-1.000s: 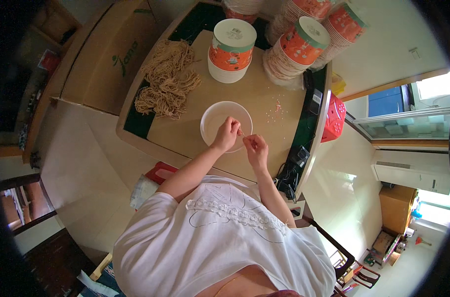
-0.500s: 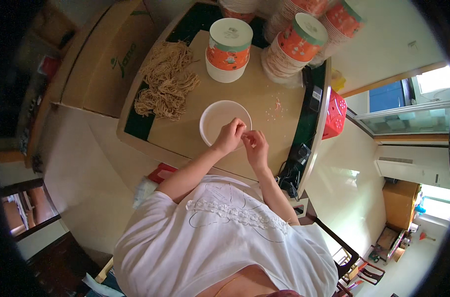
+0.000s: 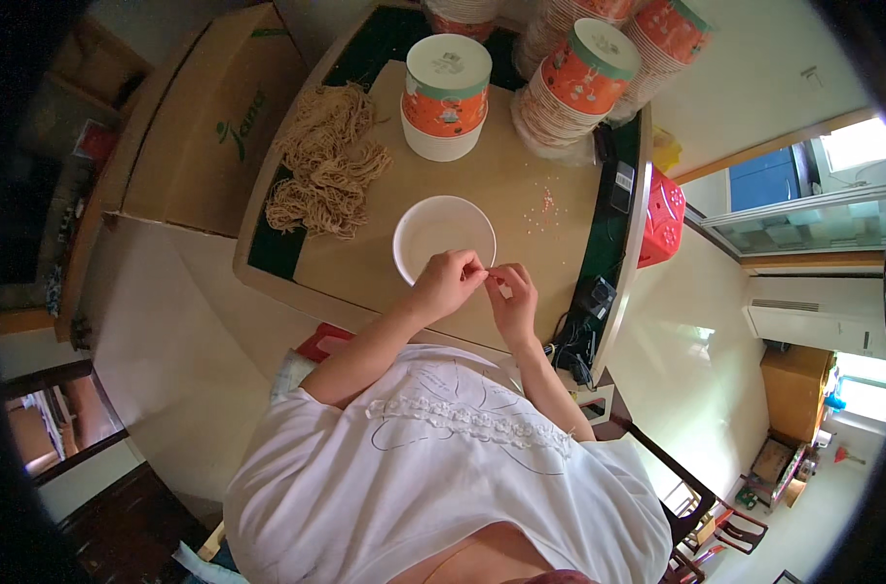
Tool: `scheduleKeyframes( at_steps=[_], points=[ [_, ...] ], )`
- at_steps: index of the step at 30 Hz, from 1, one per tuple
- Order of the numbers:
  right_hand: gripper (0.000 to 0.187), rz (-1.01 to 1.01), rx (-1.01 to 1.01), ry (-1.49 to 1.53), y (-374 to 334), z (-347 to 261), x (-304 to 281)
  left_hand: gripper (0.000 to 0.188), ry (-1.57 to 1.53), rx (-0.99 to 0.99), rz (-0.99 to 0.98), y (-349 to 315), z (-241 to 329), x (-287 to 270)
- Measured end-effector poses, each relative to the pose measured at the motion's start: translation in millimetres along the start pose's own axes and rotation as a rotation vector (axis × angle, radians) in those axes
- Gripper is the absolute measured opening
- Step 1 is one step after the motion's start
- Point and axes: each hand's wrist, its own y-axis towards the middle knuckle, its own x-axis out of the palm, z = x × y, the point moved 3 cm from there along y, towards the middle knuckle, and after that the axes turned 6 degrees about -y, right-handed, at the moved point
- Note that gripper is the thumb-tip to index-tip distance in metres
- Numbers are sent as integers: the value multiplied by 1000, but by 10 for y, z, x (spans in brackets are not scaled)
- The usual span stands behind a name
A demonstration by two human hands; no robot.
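My left hand (image 3: 449, 283) is closed in a pinch at the near right rim of a white round bowl (image 3: 429, 222). My right hand (image 3: 513, 298) pinches too, just right of the bowl, its fingertips almost meeting those of the left. Something tiny sits between the fingertips, too small to make out. Right of the bowl, small pink and white bead-like bits (image 3: 546, 202) lie scattered on a brown board (image 3: 365, 277). To the left is a tangled heap of beige noodle-like strands (image 3: 331, 161). I see nothing else in either hand.
Beyond the bowl stands an upside-down stack of orange and green paper bowls (image 3: 447, 102); more wrapped stacks (image 3: 584, 78) lean at the back right. Black devices with cables (image 3: 579, 331) line the right edge. A red stool (image 3: 663, 219) and a cardboard box (image 3: 214, 127) flank the table.
Both hands have shifted slightly toward me, the right one also a little to the right. Their fingertips stay close together, now nearer the bowl's rim. The bowl has kept its place.
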Motion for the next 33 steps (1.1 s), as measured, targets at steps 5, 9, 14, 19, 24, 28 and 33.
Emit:
scheduleKeyframes(
  at_steps=[5, 9, 14, 19, 24, 28, 33],
  points=[
    [10, 40, -4, -8, -22, -48, -19, 12, 19, 29, 46, -58, 16, 50],
    [9, 46, 0, 35, -62, 60, 23, 11, -46, 55, 107, -88, 34, 72],
    [9, 40, 28, 13, -94, 138, 55, 10, -166, -31, 121, -110, 141, 14],
    [11, 20, 29, 30, -101, 181, 74, 12, -162, -25, 45, -157, 249, 12],
    [12, 4, 24, 70, -90, 146, 96, 11, -143, 109, -67, -309, 296, 183],
    [10, -14, 43, 54, -133, 200, 126, 8, -66, 145, -151, -435, 227, 266],
    [12, -132, 165, -22, -122, 357, 71, 9, 42, 25, -295, -561, 57, 164]
  ],
)
